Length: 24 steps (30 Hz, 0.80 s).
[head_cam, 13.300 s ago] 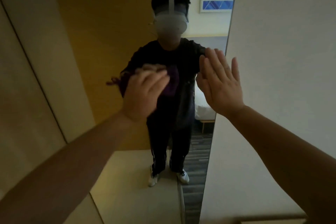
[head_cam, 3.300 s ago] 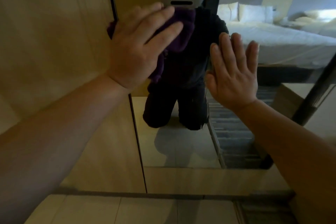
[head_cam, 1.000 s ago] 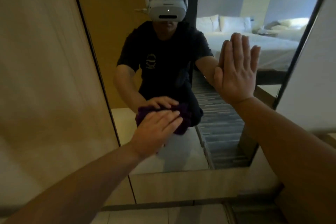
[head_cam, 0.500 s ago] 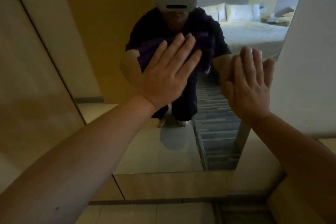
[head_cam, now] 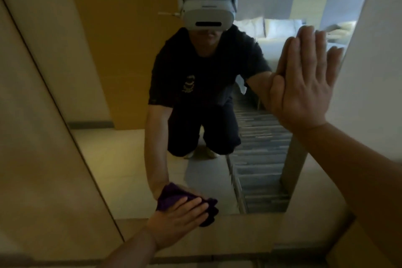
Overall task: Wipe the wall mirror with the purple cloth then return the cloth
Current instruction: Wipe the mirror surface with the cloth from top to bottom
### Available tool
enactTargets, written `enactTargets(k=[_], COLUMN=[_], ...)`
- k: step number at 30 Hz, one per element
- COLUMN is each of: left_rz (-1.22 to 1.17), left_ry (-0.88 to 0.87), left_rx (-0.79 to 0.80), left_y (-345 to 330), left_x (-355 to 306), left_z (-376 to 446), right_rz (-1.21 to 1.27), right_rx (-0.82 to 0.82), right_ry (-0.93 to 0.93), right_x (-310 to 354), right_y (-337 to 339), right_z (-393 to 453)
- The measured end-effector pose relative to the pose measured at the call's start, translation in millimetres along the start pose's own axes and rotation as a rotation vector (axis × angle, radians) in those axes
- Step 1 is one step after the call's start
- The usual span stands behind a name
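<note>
**Cloth reaches the foot of the mirror**

A person kneeling before a tall frameless wall mirror [head_cam: 130, 169] presses a crumpled dark purple cloth [head_cam: 210, 206] flat against the glass at its bottom edge. The left hand [head_cam: 178, 217] lies on top of the cloth, fingers extended and close together, pushing it onto the surface rather than pinching it; the cloth bulges out past the fingertips, up and to the right. The right hand [head_cam: 304, 85] rests open against the glass near the mirror's right edge, fingers straight and nearly closed up, thumb side toward the centre, apparently as a brace. The left hand is the working one and sits well below the right. With the cloth at the lower rim, any further stroke would likely have to travel upward or sideways. A small pale emblem shows on the reflected dark shirt [head_cam: 206, 76], too blurred to read; no other writing is legible.
</note>
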<state>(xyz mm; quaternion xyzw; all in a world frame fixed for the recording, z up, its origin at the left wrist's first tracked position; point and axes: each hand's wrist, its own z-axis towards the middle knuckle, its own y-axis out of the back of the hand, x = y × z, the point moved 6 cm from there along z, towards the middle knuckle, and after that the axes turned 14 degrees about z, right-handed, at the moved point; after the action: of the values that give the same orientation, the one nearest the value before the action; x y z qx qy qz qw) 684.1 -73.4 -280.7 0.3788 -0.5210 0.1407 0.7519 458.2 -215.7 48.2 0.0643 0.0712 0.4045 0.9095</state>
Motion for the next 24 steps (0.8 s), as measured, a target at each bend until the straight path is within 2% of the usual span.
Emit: enactTargets(k=[2,3,5,7,8,11,13,15,17,19,22,24], left_rz=[-0.105,-0.16,-0.274,-0.413,-0.487,-0.332,-0.194,-0.072,0.011,0.057,0.104,0.068], left_ry=[0.004,0.033,0.17,0.209,0.283,0.665,0.77,0.775,0.784,0.747,0.541,0.352], left_rx=[0.013,-0.04,-0.112,-0.339,-0.439,-0.552,-0.594,-0.53,-0.478,-0.516,-0.554,-0.464], left_y=[14.5,32.0,51.8,85.3,104.0,165.6,207.3,215.3,210.5,200.3,165.2,130.8], left_x=[9.3,16.4,67.3,132.0,168.3,275.8,330.4,366.1,372.2,350.2,274.7,199.1], left_z=[4.6,7.5,32.4,69.7,85.4,123.9,143.1,170.8,187.0,189.0,176.2,158.7], right_rz=[0.004,0.012,0.039,0.072,0.094,0.172,0.141,0.057,0.012,0.014,0.044,0.059], right_rx=[0.03,0.048,0.123,0.234,0.288,0.357,0.345,0.345,0.337,0.28,0.137,0.067], right_ry=[-0.024,-0.037,-0.063,-0.082,-0.082,-0.089,-0.141,-0.165,-0.141,-0.097,-0.025,-0.006], right_x=[0.4,0.3,1.2,2.6,3.2,-4.4,-19.0,-31.1,-36.5,-39.7,-43.4,-45.8], right_y=[2.0,4.2,8.3,14.9,20.4,45.7,57.8,57.0,48.7,40.9,32.5,27.6], right_z=[1.3,1.6,2.1,4.6,5.4,7.2,11.0,14.7,16.5,14.5,10.8,9.6])
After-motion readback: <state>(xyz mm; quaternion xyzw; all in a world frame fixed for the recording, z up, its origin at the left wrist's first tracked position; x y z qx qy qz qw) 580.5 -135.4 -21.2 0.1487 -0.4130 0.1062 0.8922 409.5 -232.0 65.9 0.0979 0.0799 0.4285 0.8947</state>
